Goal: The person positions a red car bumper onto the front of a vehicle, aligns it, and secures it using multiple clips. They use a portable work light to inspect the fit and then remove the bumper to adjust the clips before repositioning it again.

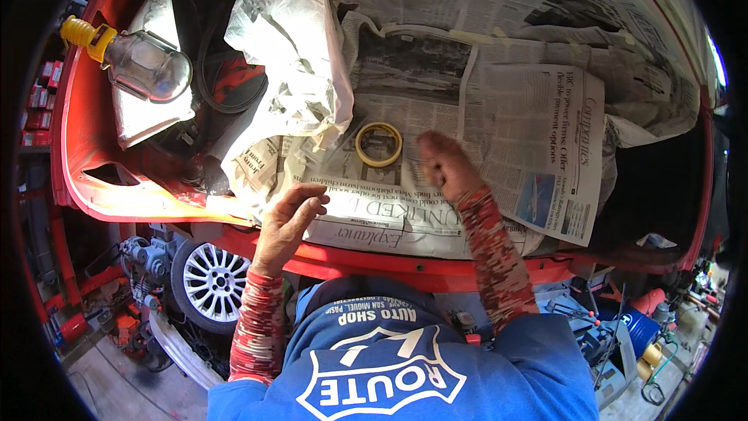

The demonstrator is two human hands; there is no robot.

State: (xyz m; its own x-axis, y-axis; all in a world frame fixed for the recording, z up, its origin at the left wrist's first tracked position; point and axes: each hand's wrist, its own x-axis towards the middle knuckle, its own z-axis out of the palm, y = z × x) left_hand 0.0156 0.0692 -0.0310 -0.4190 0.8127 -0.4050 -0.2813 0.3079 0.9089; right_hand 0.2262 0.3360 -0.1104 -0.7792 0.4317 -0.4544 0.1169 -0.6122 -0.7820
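Note:
My left hand (290, 222) hovers over the front edge of the newspaper, its fingers loosely bent and apart from the thumb, with nothing seen in it. Slightly blurred, my right hand (450, 165) is raised above the paper with its fingers curled in; whatever they may hold is hidden. Between the hands and a little farther off, a roll of masking tape (361, 144) lies flat on the newspaper covering (425, 121). A printed newspaper sheet (538, 148) lies to the right of my right hand.
Paper lines the red car's open rear compartment (86, 179). A caged work lamp (148, 66) with a yellow handle stands at the left, beside crumpled newspaper (292, 54). Below the red edge are a spoked wheel (210, 284) at left and a blue drum (640, 331) at right.

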